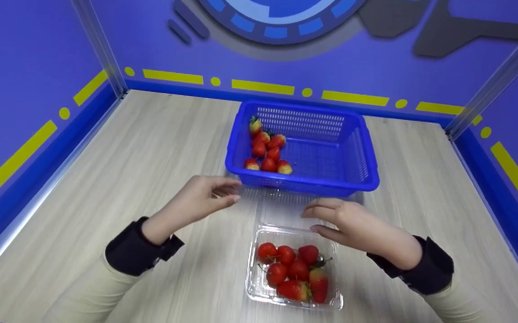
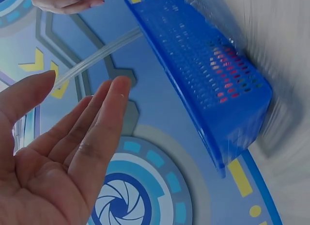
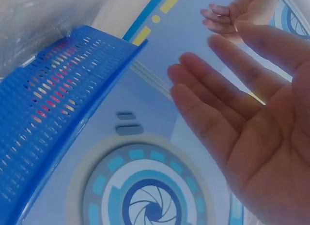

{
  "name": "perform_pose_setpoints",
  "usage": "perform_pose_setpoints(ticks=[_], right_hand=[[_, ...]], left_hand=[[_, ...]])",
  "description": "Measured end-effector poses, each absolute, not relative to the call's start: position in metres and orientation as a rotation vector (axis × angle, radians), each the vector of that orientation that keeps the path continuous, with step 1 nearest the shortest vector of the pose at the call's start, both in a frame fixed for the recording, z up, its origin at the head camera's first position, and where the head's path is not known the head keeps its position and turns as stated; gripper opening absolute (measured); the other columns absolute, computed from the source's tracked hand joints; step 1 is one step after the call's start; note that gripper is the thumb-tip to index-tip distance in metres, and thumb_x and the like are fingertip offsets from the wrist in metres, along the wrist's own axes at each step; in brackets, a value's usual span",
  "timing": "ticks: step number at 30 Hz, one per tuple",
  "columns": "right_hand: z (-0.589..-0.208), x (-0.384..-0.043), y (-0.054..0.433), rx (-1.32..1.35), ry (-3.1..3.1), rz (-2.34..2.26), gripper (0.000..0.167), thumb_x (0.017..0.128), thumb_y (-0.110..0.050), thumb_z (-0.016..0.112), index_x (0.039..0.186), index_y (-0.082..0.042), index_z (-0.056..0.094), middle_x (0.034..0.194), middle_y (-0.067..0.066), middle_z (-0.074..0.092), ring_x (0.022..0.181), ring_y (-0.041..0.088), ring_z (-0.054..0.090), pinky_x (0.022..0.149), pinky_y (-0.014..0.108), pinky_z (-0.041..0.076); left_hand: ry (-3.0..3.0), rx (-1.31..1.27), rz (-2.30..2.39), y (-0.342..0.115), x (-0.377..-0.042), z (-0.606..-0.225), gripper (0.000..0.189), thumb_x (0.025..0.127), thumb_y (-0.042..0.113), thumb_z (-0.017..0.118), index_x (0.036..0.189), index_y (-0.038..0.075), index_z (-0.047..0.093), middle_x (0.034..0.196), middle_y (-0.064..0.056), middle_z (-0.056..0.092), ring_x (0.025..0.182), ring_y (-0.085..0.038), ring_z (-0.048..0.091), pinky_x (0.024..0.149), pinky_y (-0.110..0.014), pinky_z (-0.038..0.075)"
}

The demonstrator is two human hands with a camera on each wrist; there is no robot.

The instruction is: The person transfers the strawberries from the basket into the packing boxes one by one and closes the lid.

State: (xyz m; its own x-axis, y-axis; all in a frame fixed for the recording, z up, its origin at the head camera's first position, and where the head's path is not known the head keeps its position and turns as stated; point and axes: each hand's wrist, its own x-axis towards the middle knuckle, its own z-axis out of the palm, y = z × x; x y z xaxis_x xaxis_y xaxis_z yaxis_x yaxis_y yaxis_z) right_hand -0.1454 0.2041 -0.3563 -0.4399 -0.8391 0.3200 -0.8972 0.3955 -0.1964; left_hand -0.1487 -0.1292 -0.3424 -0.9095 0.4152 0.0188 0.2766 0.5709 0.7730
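My left hand (image 1: 207,195) hovers in front of the basket's near left corner, fingers relaxed and holding nothing. My right hand (image 1: 346,222) is likewise in the air, above the right side of an open clear plastic clamshell box (image 1: 254,287), and it too holds nothing. In that box lie strawberries (image 1: 318,285) and round red fruits (image 1: 277,273) with thin stems, like cherries. Its transparent lid (image 1: 281,208) lies folded back toward the basket. The blue plastic basket (image 1: 369,184) holds several strawberries (image 1: 268,164) along its left side. Both wrist views show an open palm and the basket's slotted wall.
The wood-grain table (image 1: 173,134) carries the box in front and the basket behind it. Blue printed panels (image 1: 160,56) enclose the back and sides, with metal posts (image 1: 102,49) at the corners.
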Motion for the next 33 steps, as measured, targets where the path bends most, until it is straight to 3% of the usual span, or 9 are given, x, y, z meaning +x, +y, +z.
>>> perform_pose_setpoints(ticks=[6, 17, 24, 33], right_hand=[[-0.342, -0.168, 0.203, 1.574, -2.356, 0.639, 0.031, 0.082, 0.007, 0.077, 0.112, -0.004, 0.072, 0.108, 0.011, 0.075, 0.099, 0.026, 0.073, 0.084, 0.041, 0.064], [-0.321, -0.212, 0.207, 1.342, -2.497, 0.727, 0.018, 0.09, 0.002, 0.072, 0.108, -0.001, 0.074, 0.107, 0.013, 0.077, 0.104, 0.031, 0.072, 0.09, 0.047, 0.061], [-0.309, -0.234, 0.203, 1.222, -2.629, 0.767, 0.017, 0.095, -0.004, 0.069, 0.112, -0.001, 0.074, 0.11, 0.015, 0.076, 0.102, 0.031, 0.07, 0.088, 0.049, 0.059], [-0.296, -0.265, 0.197, 1.125, -2.727, 0.73, 0.019, 0.098, -0.006, 0.066, 0.113, 0.002, 0.074, 0.112, 0.02, 0.076, 0.109, 0.037, 0.07, 0.094, 0.053, 0.057]], left_hand=[[2.69, 0.537, 1.253, -0.129, -0.171, -0.328, 0.036, 0.099, 0.012, 0.067, 0.129, -0.007, 0.066, 0.114, -0.022, 0.076, 0.107, -0.035, 0.072, 0.096, -0.044, 0.06], [2.73, 0.476, 1.26, -0.123, -0.21, -0.306, 0.039, 0.099, 0.016, 0.067, 0.133, -0.003, 0.065, 0.122, -0.023, 0.073, 0.115, -0.036, 0.07, 0.102, -0.046, 0.057], [2.722, 0.381, 1.277, -0.126, -0.237, -0.307, 0.04, 0.099, 0.018, 0.065, 0.134, -0.001, 0.065, 0.125, -0.023, 0.072, 0.12, -0.035, 0.068, 0.104, -0.047, 0.056], [2.769, 0.3, 1.257, -0.129, -0.269, -0.309, 0.038, 0.098, 0.017, 0.064, 0.131, -0.001, 0.067, 0.122, -0.024, 0.073, 0.112, -0.036, 0.072, 0.097, -0.044, 0.058]])
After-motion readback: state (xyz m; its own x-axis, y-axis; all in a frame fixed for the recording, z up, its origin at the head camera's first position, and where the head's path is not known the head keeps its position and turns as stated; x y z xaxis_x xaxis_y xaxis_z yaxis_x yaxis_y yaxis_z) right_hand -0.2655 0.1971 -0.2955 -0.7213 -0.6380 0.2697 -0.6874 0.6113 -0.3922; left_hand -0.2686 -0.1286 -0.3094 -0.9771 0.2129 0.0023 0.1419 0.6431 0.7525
